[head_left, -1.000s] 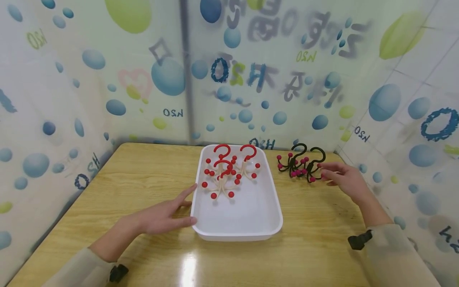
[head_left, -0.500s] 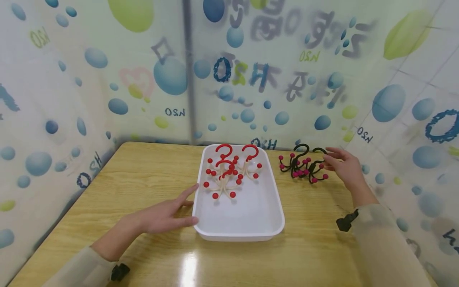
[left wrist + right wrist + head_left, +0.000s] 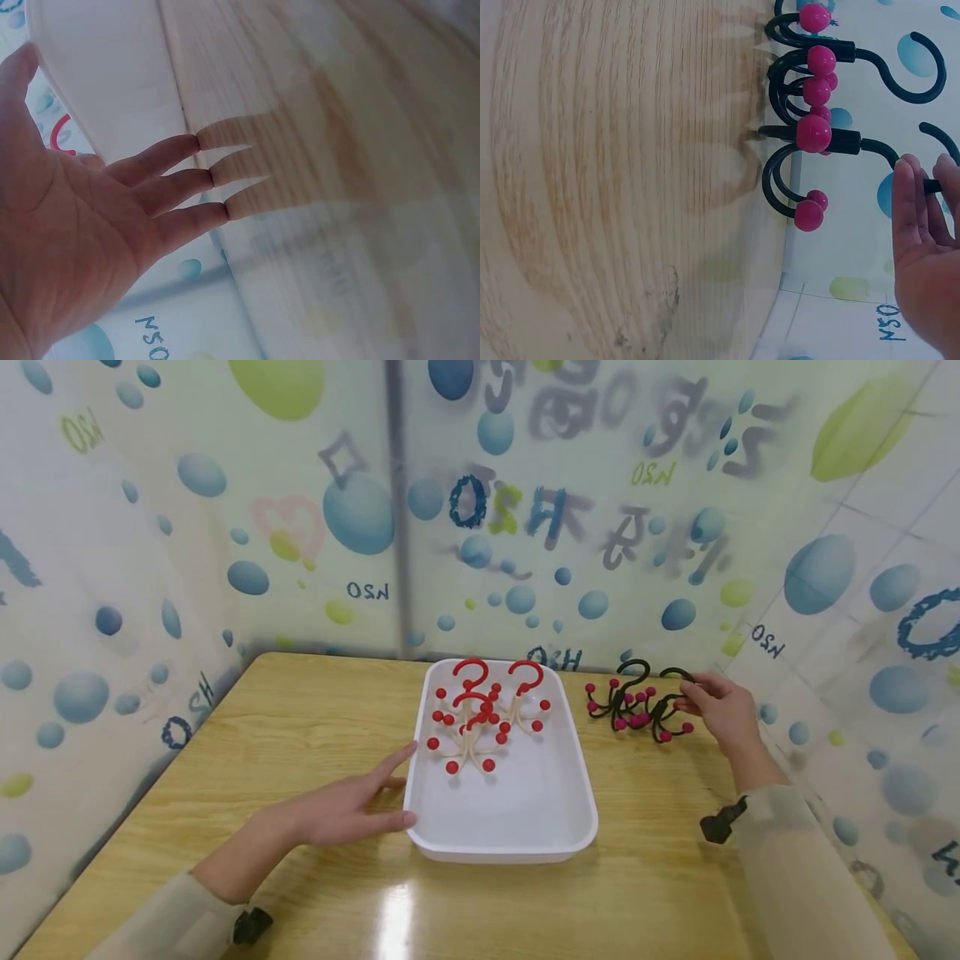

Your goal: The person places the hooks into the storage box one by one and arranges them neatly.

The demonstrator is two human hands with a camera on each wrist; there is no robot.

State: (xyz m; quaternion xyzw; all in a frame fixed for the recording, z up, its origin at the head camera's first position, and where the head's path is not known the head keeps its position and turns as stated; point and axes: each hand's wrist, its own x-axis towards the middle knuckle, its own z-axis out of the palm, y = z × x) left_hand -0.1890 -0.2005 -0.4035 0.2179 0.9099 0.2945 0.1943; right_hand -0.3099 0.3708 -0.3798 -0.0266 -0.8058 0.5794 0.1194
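Observation:
A claw hanger (image 3: 845,141), black with curled prongs tipped in pink balls, stands upright on the table's right side. My right hand (image 3: 723,714) pinches the top of its hook between thumb and fingers, plain also in the right wrist view. Close beside it, prongs almost touching, stands a second black claw hanger (image 3: 844,51). My left hand (image 3: 337,814) spreads its fingers against the left side of a white tray (image 3: 517,814); in the left wrist view several fingertips (image 3: 206,178) rest on the table. Inside the tray's far half stand three cream claw hangers (image 3: 468,747) with red hooks and red balls.
The wooden table (image 3: 315,718) runs back to a patterned wall covering (image 3: 300,602) with blue and green shapes. More of that covering rises close on the right and left sides. Light glares off the table in front of the tray.
My right hand has risen from the near prongs of the right black claw hanger to its hook and now pinches it. My left hand and the tray stay put.

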